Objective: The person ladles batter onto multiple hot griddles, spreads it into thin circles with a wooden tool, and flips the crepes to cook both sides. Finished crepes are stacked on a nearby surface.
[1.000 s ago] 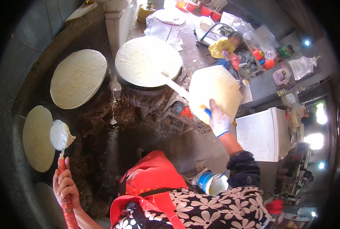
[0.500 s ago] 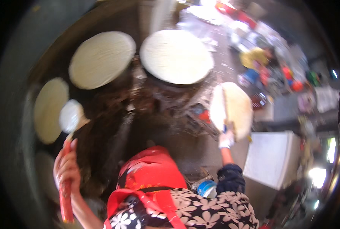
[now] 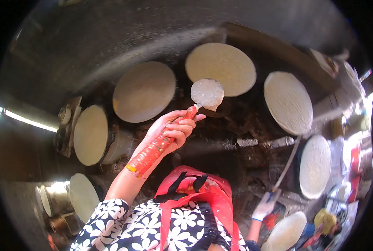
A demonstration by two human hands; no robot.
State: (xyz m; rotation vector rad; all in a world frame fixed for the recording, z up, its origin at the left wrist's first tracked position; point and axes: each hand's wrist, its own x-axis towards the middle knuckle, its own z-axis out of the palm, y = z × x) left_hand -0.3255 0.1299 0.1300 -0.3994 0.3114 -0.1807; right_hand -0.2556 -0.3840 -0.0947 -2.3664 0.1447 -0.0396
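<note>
Around the ladle point(image 3: 207, 93), pale flat rounds point(image 3: 221, 67)

Left fingers point(image 3: 179, 134) curled closed, bare forearm point(image 3: 128, 182) slanting up rightward; gloved right fingers point(image 3: 272, 196) gripping, lower.

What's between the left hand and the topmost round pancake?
In the head view, the whitish ladle head lies between the left hand and that pancake, overlapping its lower edge in the picture; whether they touch isn't clear.

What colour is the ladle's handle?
The ladle handle is mostly red, yellow at its end; the head view shows it best.
</note>
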